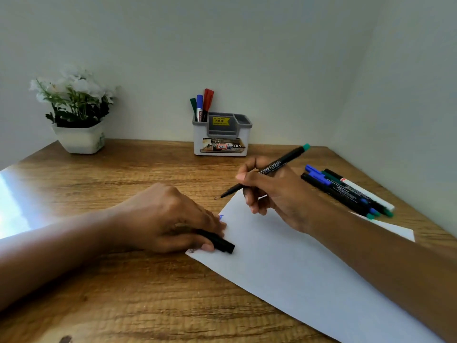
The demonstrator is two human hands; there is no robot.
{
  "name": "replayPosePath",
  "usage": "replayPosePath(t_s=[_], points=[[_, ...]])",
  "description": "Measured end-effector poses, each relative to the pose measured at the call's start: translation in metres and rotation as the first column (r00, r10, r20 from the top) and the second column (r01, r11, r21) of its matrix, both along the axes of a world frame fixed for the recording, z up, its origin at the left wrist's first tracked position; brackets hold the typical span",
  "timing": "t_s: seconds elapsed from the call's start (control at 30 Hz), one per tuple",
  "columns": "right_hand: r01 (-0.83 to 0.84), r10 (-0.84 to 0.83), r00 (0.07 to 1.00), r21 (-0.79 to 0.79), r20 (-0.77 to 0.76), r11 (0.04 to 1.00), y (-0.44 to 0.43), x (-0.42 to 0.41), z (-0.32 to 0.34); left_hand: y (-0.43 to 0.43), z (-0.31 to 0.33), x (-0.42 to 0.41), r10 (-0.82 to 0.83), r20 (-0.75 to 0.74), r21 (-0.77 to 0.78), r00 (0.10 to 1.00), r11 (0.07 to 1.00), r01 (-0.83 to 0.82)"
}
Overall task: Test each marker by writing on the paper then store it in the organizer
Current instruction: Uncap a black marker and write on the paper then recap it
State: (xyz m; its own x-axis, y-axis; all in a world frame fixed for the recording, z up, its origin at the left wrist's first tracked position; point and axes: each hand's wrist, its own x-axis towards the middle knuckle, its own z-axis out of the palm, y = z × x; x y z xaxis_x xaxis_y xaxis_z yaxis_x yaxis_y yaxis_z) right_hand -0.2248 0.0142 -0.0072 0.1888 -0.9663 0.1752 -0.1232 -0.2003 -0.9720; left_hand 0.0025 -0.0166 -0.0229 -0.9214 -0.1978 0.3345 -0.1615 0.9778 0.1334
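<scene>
My right hand (274, 191) grips a thin black marker (282, 162) with a green end, uncapped, its tip down near the far corner of the white paper (296, 263). My left hand (168, 216) rests on the paper's left edge and holds the black cap (220, 242) in curled fingers. A small blue mark (220, 217) shows on the paper by my left fingers. The white and grey organizer (221, 136) stands at the back by the wall with several markers (202, 105) upright in its left slot.
A pile of several loose markers (346, 190) lies on the wooden table (123, 280) right of my right hand, near the wall. A white pot of white flowers (76, 112) stands at the back left. Bright glare covers the table's left edge.
</scene>
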Motion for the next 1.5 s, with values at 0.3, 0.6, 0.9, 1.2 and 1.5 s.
replayPosePath(t_s=[0.3,0.6,0.9,1.2,1.5], points=[[-0.06,0.068,0.99,0.073,-0.122,0.996,-0.016,0.005,-0.016,-0.003,-0.003,-0.001,-0.062,-0.008,-0.008,0.998,0.998,0.062],[-0.051,0.059,0.983,0.05,-0.171,0.997,-0.017,0.006,-0.019,-0.002,-0.006,0.0,-0.077,-0.01,-0.053,0.997,0.996,0.076],[-0.069,0.076,0.977,0.039,-0.2,0.997,-0.017,0.005,-0.019,-0.002,-0.007,-0.001,-0.085,-0.032,-0.042,0.996,0.996,0.084],[-0.049,0.055,0.971,0.03,-0.231,0.998,-0.018,0.007,-0.019,-0.002,-0.005,-0.002,-0.097,-0.039,-0.033,0.994,0.995,0.096],[-0.032,0.039,0.977,0.037,-0.209,0.999,-0.02,0.007,-0.02,-0.003,-0.005,-0.002,-0.104,-0.045,-0.027,0.994,0.994,0.103]])
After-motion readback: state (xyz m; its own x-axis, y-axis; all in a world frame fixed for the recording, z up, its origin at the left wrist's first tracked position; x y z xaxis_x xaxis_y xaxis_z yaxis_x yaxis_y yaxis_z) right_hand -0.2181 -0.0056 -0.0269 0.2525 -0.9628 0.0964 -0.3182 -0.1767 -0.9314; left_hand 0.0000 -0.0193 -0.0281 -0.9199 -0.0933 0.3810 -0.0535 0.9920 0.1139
